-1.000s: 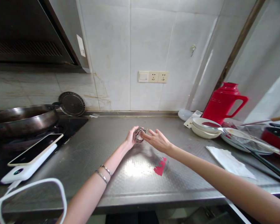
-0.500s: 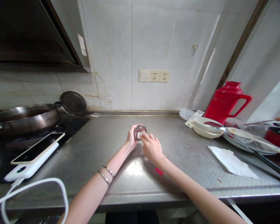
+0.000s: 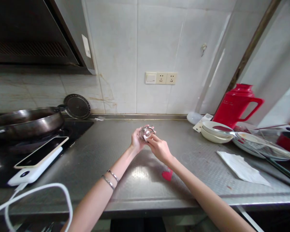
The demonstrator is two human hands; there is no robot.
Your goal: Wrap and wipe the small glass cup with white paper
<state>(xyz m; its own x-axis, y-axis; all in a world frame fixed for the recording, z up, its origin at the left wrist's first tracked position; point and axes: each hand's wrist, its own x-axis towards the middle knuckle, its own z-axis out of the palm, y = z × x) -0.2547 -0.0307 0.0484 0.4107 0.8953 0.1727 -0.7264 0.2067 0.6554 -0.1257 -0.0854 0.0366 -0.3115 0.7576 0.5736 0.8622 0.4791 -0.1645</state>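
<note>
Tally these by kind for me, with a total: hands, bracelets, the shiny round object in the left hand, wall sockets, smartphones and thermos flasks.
Hands: 2 (left hand, right hand)
Bracelets: 2
Shiny round object: 1
Wall sockets: 2
Smartphone: 1
Red thermos flask: 1
Total: 9

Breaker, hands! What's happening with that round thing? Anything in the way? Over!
Left hand holding small round container. Right hand at its opening, grip unclear. Red patch, white paper on counter, not blocking hands.
</note>
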